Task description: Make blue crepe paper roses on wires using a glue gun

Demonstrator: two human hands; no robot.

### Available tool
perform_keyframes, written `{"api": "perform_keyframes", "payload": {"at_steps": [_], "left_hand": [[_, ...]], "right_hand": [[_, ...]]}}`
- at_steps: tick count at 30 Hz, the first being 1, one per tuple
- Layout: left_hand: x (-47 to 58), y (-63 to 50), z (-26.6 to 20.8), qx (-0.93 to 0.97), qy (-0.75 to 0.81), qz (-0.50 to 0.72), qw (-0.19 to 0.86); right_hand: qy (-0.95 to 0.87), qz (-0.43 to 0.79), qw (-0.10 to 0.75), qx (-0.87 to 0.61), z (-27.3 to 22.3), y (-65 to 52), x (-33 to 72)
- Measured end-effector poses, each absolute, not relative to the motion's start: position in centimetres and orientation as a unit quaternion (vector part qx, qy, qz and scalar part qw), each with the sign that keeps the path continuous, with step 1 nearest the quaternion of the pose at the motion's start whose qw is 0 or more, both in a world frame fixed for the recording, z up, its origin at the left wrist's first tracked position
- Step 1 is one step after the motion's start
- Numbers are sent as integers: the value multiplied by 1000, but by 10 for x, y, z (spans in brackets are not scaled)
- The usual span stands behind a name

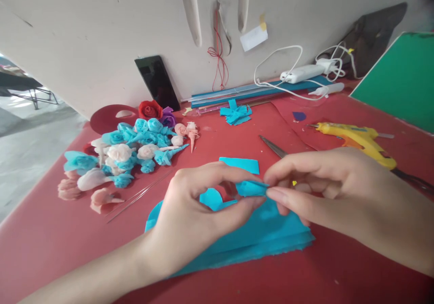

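A small piece of blue crepe paper [251,188], partly rolled or folded, is held between my two hands. My left hand [196,209] grips its body between thumb and fingers. The thumb and forefinger of my right hand [325,191] pinch its narrow right end. Beneath both hands lies a stack of blue crepe paper sheets [267,236], partly covered by my left hand. A round-edged blue piece [210,198] shows through the gap in my left hand. Just beyond, a blue rectangular strip [239,165] rests on the red table. Scissors [272,146] point out from behind my right hand.
Blue, white and pink paper flowers [122,152] are heaped at left, near thin wires [135,200]. A yellow glue gun [352,139] lies at right. Blue paper scraps [235,112], a phone [158,82] and a white power strip [301,73] are along the wall.
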State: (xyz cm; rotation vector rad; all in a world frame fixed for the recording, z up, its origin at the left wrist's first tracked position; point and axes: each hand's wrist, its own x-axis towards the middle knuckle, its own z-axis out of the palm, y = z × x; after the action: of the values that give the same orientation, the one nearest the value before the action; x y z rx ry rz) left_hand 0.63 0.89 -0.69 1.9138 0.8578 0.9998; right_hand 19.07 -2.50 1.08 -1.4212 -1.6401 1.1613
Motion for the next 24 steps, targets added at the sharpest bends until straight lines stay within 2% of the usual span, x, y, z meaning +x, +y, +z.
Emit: {"api": "perform_keyframes", "payload": {"at_steps": [13,24], "left_hand": [[5,10,-11,771,331,378,390],[7,10,-11,777,347,353,388]], "right_hand": [[-513,553,260,-604,26,-24,188],[-498,579,239,-600,28,-20,188]]}}
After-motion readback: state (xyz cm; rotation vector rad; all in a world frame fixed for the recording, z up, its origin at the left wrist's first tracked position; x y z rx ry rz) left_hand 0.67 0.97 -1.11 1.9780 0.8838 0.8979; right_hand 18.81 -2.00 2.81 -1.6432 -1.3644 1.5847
